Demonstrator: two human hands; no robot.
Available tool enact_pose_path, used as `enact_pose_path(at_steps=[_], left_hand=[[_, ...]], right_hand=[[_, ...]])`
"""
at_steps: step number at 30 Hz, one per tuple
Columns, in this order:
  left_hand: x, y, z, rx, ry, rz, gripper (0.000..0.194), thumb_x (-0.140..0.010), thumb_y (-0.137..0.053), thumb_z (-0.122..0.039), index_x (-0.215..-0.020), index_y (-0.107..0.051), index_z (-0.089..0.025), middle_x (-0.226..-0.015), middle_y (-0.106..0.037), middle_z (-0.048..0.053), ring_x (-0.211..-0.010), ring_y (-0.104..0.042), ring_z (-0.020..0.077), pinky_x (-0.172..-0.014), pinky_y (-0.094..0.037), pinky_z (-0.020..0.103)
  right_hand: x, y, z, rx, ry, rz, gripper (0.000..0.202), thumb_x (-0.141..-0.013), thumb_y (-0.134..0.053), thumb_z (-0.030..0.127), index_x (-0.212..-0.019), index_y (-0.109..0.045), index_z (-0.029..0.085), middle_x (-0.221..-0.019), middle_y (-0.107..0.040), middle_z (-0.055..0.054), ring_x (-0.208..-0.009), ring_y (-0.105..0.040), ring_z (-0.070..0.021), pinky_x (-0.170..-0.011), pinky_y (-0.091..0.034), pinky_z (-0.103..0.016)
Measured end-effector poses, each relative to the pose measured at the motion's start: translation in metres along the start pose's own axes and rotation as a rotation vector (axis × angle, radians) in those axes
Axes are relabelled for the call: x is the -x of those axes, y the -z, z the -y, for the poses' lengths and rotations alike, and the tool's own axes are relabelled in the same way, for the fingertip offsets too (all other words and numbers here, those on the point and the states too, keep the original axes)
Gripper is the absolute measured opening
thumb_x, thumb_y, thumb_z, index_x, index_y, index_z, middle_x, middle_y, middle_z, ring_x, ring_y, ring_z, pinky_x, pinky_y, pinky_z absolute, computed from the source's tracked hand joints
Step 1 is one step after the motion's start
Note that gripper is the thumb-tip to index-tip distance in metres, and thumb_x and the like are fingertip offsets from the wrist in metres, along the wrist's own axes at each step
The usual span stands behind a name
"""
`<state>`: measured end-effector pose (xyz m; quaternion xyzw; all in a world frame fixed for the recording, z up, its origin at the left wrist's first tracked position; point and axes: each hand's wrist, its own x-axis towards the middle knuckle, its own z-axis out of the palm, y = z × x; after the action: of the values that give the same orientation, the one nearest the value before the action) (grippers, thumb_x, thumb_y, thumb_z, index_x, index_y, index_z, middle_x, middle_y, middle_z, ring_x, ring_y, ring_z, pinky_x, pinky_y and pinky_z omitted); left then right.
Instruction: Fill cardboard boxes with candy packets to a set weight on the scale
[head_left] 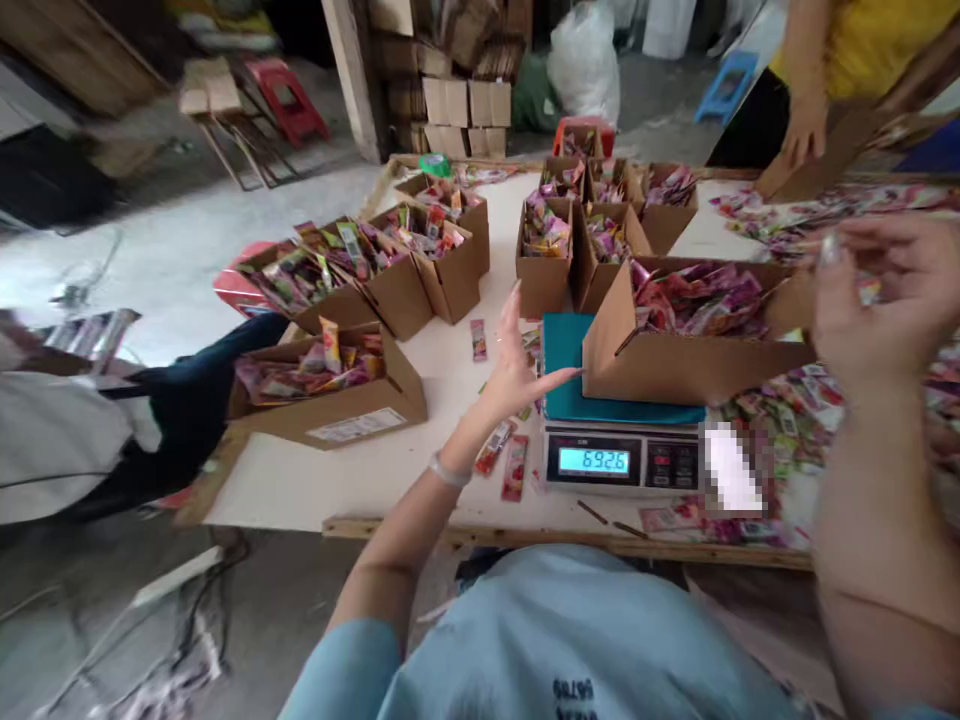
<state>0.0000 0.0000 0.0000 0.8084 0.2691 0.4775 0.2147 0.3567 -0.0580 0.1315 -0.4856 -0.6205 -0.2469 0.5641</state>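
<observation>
A long cardboard box (694, 365) filled with pink and purple packets rests on the teal plate (562, 345) of a digital scale. The scale's display (594, 460) reads 692.6. My left hand (517, 370) is beside the box's left end, fingers and thumb spread, holding nothing; its thumb tip is near the cardboard. Over the box's right end is my right hand (885, 290), raised with its fingers bent and thumb up; whether a packet is between the fingers is not clear. Loose packets (787, 420) lie in a heap under and around my right forearm.
Filled boxes stand at the left (397, 295) and behind the scale (544, 285). Another filled box (352, 410) sits at the front left. Across the table, a person's hand (806, 130) touches a cardboard box (825, 150). Someone in dark trousers is at the left edge.
</observation>
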Motion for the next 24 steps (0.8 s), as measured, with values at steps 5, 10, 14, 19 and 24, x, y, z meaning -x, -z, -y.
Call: enact_pose_path(at_steps=[5,10,14,19,24], left_hand=[[-0.034,-0.051,0.010,0.053,0.005,0.164,0.150,-0.072,-0.072,-0.090,-0.165,0.033,-0.038,-0.183,0.021,0.013,-0.170,0.008,0.0449,-0.137,-0.009,0.067],[-0.044,-0.062,0.008,0.151,0.016,0.280,0.159,-0.067,-0.080,-0.086,-0.165,0.034,-0.036,-0.182,0.023,0.014,-0.170,0.005,0.0454,-0.138,-0.009,0.063],[-0.049,-0.066,0.002,0.224,0.022,0.331,0.161,-0.064,-0.084,-0.085,-0.166,0.032,-0.036,-0.183,0.013,0.019,-0.170,-0.003,0.0469,-0.137,-0.013,0.065],[-0.051,-0.062,-0.007,0.306,0.129,0.301,0.163,-0.063,-0.087,-0.082,-0.168,0.028,-0.033,-0.178,-0.020,0.025,-0.163,-0.031,0.0474,-0.135,-0.022,0.066],[-0.042,-0.039,-0.005,0.289,0.185,0.283,0.167,-0.055,-0.093,-0.079,-0.171,0.019,-0.033,-0.178,-0.021,0.024,-0.161,-0.034,0.0487,-0.131,-0.032,0.067]], right_hand=[[-0.017,0.014,-0.030,-0.020,-0.076,0.075,0.051,-0.082,-0.075,0.067,-0.102,-0.079,0.020,-0.091,-0.078,-0.016,-0.076,-0.077,-0.0277,-0.065,-0.063,-0.043],[-0.026,0.031,-0.031,-0.049,-0.227,0.241,0.043,-0.082,-0.081,0.059,-0.102,-0.077,0.022,-0.098,-0.079,-0.015,-0.085,-0.077,-0.0247,-0.074,-0.063,-0.041],[-0.034,0.034,-0.029,-0.077,-0.301,0.375,0.034,-0.084,-0.080,0.043,-0.109,-0.077,0.020,-0.107,-0.079,-0.013,-0.093,-0.078,-0.0211,-0.078,-0.062,-0.035],[-0.005,0.036,-0.066,0.011,-0.491,0.186,0.024,-0.083,-0.080,0.038,-0.093,-0.074,0.017,-0.085,-0.075,-0.014,-0.072,-0.073,-0.0214,-0.070,-0.059,-0.037],[0.049,0.046,-0.069,-0.010,-0.685,0.177,0.033,-0.076,-0.079,0.052,-0.085,-0.069,0.021,-0.079,-0.073,-0.013,-0.065,-0.068,-0.0226,-0.065,-0.056,-0.039]])
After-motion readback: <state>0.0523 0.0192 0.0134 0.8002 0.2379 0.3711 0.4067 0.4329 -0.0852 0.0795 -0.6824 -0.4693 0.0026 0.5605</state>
